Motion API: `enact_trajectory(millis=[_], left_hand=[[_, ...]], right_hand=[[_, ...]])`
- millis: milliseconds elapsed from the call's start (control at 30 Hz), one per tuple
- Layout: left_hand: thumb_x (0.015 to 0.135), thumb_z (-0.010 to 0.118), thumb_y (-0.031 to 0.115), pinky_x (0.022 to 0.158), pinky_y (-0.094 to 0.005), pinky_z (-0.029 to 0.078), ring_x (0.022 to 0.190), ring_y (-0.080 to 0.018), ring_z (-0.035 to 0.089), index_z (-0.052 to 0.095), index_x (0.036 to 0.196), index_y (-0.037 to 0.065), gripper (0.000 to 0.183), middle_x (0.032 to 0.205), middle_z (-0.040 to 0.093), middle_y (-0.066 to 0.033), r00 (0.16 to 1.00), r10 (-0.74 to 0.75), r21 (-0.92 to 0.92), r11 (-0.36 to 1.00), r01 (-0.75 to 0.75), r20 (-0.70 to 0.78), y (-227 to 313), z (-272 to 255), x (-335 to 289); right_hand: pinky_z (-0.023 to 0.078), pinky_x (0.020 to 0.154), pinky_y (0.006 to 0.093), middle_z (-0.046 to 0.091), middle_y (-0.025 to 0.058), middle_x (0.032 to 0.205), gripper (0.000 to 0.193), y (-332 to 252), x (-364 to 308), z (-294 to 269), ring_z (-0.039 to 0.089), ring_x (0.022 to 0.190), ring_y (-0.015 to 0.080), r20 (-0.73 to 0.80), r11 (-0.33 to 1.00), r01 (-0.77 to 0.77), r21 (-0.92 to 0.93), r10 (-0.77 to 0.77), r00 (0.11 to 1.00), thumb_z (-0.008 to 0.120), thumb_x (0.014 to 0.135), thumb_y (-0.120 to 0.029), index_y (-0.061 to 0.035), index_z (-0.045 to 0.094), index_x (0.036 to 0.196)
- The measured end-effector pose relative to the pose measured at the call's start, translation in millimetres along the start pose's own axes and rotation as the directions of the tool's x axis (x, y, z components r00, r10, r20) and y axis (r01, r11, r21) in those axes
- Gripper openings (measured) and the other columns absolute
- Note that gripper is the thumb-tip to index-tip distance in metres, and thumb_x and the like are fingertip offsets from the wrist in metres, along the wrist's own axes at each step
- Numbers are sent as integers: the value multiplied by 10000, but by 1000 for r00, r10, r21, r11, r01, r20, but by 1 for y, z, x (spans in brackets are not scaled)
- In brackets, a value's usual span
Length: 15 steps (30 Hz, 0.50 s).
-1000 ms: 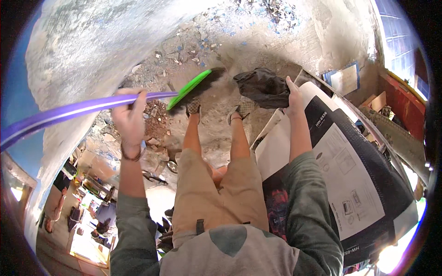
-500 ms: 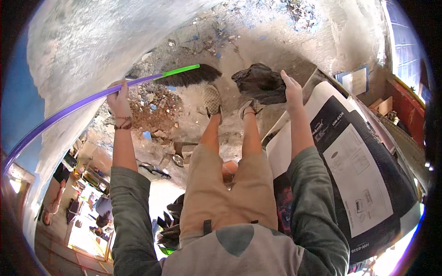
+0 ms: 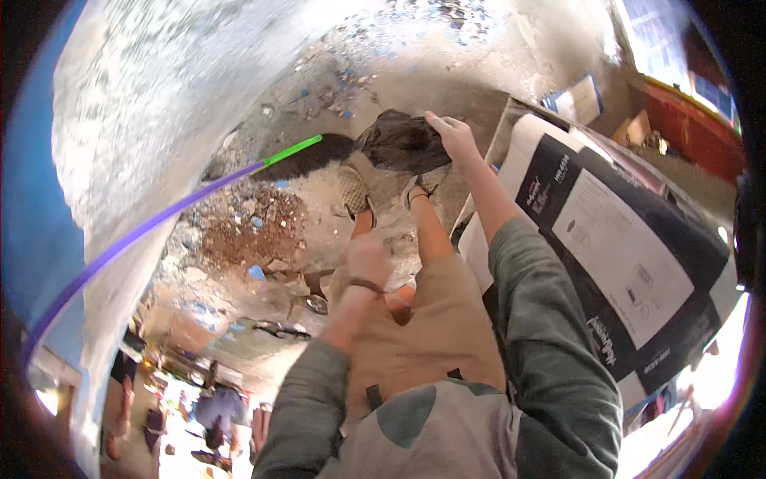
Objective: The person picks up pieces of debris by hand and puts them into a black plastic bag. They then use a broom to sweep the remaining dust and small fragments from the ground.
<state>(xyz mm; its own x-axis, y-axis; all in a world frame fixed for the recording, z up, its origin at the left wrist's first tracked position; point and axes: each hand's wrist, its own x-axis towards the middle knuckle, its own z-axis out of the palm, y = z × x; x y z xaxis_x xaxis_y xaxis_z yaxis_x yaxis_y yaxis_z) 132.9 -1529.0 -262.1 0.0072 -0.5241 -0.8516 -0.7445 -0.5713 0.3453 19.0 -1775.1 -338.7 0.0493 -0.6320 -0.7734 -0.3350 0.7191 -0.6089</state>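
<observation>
A: Item one, changed in the last half second: one broom (image 3: pixel 291 156), purple handle, green strip, black bristles. The left hand was on its handle; now it's off. Where's the broom?

B: Slanting past the pale wall (image 3: pixel 136 120), bristles by the floor, right beside the black bag (image 3: pixel 403 144).

A: Item two, left hand (image 3: pixel 369 259): drawn in before the shorts (image 3: pixel 423 335), elbow bent.

B: Its fingers?

A: Blurred; I can't tell how far open they are, or whether they hold anything.

B: And the right hand (image 3: pixel 455 137)?

A: Item three: arm reaching forward, thumb and fingers closed on the bag's edge.

B: Containers?

A: Two. The bag, above the checked shoes (image 3: pixel 351 190), contents hidden from here. Then, right of the legs, one large black-and-white printed box (image 3: pixel 630 255), inside likewise hidden.

B: Outermost?

A: Left of the shoes, one patch of brown rubble (image 3: pixel 247 231).
</observation>
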Motion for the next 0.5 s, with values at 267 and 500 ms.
enact_trajectory(millis=[267,500], left_hand=[[892,400,261,993,-494,274,1104,-253,518,666,1071,156,337,1124,628,-45,618,281,416,534,-736,734,75,103,-53],[871,416,245,915,-409,314,1144,-235,471,559,1207,91,396,1244,533,-152,631,497,332,562,-757,596,136,-41,-88]], right_hand=[[464,685,295,634,89,837,468,-80,11,-60,575,742,146,73,989,103,-109,-95,993,649,832,-389,62,656,955],[341,992,326,507,200,1273,701,-120,59,-81,465,1187,229,34,998,-9,58,7,999,650,814,-411,104,471,1255]])
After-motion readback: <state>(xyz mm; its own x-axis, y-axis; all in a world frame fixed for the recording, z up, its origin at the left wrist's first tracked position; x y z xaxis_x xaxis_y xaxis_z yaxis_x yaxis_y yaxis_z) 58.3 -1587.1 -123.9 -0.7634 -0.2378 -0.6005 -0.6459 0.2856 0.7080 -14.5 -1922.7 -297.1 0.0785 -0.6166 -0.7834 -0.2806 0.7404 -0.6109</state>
